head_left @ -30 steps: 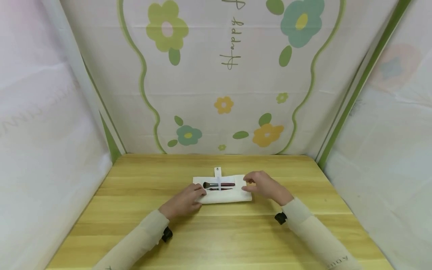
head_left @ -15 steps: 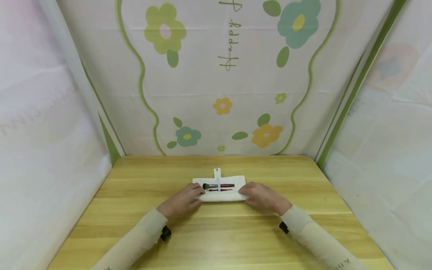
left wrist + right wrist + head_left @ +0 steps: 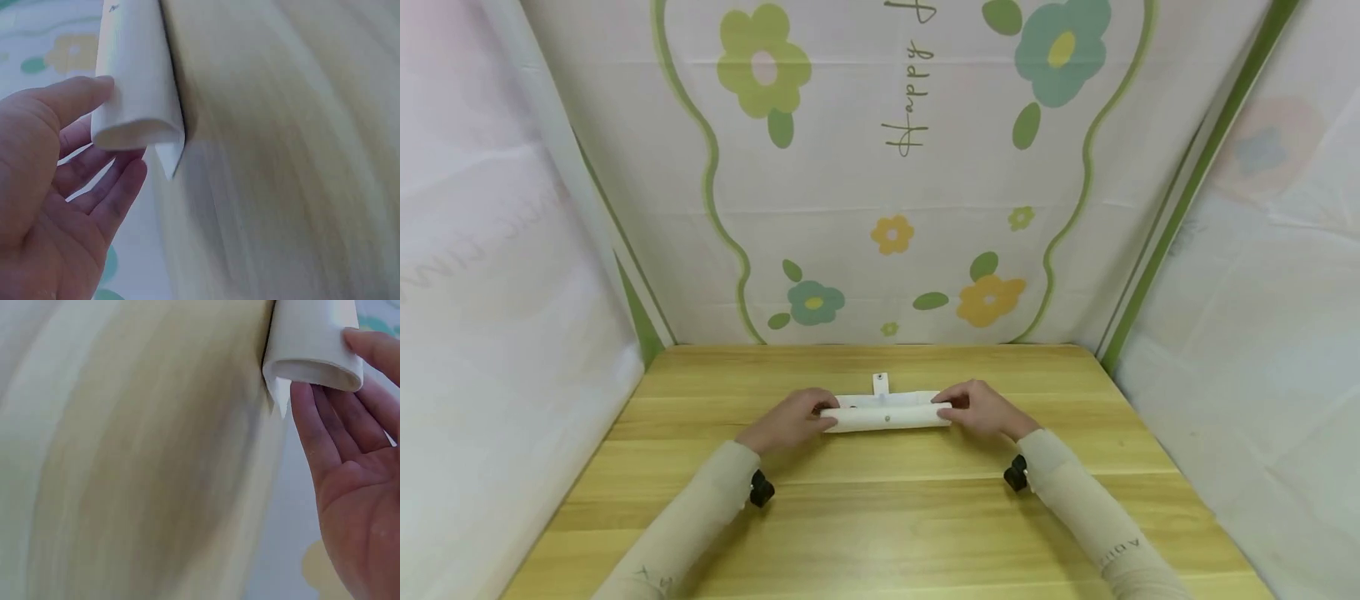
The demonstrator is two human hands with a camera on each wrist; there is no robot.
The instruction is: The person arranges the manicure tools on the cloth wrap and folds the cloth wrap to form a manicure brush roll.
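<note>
A white makeup-brush roll point(image 3: 887, 418) lies across the table, its near part rolled into a tube with a snap stud on the outside. From its far edge sticks a strap point(image 3: 881, 384) with a snap. My left hand point(image 3: 792, 419) grips the left end of the tube, thumb on the near side and fingers on the far side; the left wrist view shows the tube's hollow end point(image 3: 137, 134). At the right end, my right hand point(image 3: 983, 409) holds the roll the same way. The brushes inside are almost wholly hidden by the rolled part.
The wooden table point(image 3: 880, 517) stretches around the roll. A flower-printed cloth wall point(image 3: 820, 183) stands behind it, with more cloth walls at left and right. Both wrists wear small black cameras point(image 3: 1017, 473).
Both hands have rolled the near edge of the brush roll away from me, covering the brushes seen before. The right hand went from the far-right corner to the roll's end.
</note>
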